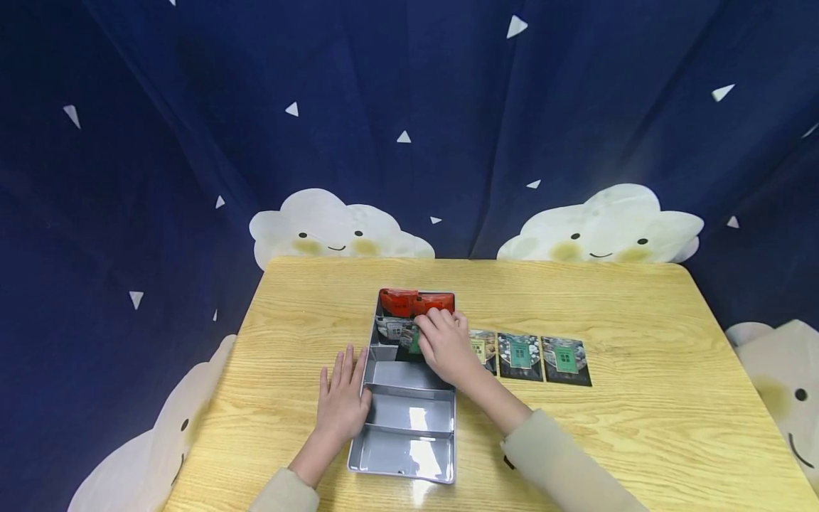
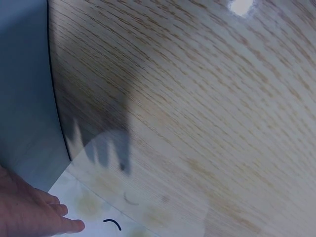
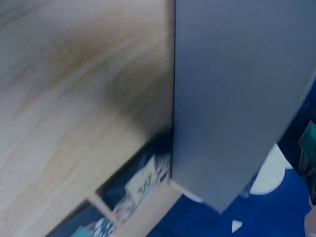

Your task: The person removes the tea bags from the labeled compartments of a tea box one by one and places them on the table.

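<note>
A long grey divided box [image 1: 409, 373] stands on the table. Red sachets [image 1: 399, 304] fill its far compartment, and a silvery-grey sachet [image 1: 392, 328] stands in the second one. My right hand [image 1: 446, 346] pinches a dark sachet with a green label [image 1: 414, 343] over the second compartment; its fingers cover part of it. At the right wrist view's edge, this sachet [image 3: 308, 148] shows only partly. My left hand [image 1: 343, 404] rests against the box's left side, fingers extended. In the left wrist view, the box's outer wall [image 2: 22, 94] is above that hand [image 2: 32, 212].
Right of the box, a yellow-labelled sachet [image 1: 481, 348], a teal-labelled sachet [image 1: 520, 357] and a green-labelled sachet [image 1: 566, 360] lie in a row on the wooden table [image 1: 640, 427]. A dark blue curtain [image 1: 358, 85] with clouds hangs behind.
</note>
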The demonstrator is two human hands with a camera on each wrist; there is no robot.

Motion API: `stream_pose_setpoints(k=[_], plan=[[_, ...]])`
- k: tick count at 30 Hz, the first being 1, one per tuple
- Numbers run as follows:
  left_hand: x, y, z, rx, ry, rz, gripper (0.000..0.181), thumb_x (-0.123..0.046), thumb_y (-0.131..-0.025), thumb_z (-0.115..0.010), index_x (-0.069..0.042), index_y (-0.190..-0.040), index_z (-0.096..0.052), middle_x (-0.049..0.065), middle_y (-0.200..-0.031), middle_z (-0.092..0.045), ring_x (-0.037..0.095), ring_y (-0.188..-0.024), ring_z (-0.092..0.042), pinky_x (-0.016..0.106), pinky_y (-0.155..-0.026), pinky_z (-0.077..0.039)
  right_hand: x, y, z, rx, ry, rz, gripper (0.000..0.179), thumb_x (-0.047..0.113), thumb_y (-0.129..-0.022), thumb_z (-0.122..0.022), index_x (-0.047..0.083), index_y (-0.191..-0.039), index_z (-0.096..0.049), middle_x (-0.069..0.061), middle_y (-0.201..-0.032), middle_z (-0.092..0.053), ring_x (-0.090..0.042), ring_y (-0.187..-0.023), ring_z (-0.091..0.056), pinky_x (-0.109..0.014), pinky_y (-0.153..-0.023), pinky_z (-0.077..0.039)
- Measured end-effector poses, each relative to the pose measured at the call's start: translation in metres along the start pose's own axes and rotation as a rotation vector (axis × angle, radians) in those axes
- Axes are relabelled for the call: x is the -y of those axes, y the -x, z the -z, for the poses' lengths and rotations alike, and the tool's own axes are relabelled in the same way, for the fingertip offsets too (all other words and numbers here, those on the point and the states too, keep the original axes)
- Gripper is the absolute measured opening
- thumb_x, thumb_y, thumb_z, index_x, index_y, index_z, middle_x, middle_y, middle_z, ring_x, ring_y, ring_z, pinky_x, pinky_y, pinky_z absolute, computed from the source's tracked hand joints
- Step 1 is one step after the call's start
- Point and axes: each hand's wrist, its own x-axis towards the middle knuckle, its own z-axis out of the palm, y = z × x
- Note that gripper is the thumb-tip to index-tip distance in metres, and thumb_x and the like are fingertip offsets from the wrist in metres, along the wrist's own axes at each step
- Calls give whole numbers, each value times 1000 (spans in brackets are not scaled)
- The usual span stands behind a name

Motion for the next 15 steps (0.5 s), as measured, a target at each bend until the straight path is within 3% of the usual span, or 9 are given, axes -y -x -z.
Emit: stream_pose_setpoints(k=[7,15], plan=[[0,0,0,7,2,8,64,-22,-88,-44,-14,-147,-19,14,-152,-13,34,-138,-11,55,-108,-6,-25,11,24,-95,-2,-60,22,15,-87,-41,11,-97,-60,-2,-89,-51,-21,-82,-46,-46,-79,-31],[-1,0,1,6,5,4,64,-22,-88,-43,-13,-147,-20,15,-152,-13,34,-138,-11,55,-108,-6,-63,39,46,-165,2,-149,20,14,-87,-42,8,-94,-59,-6,-85,-52,-26,-80,-45,-51,-80,-28]])
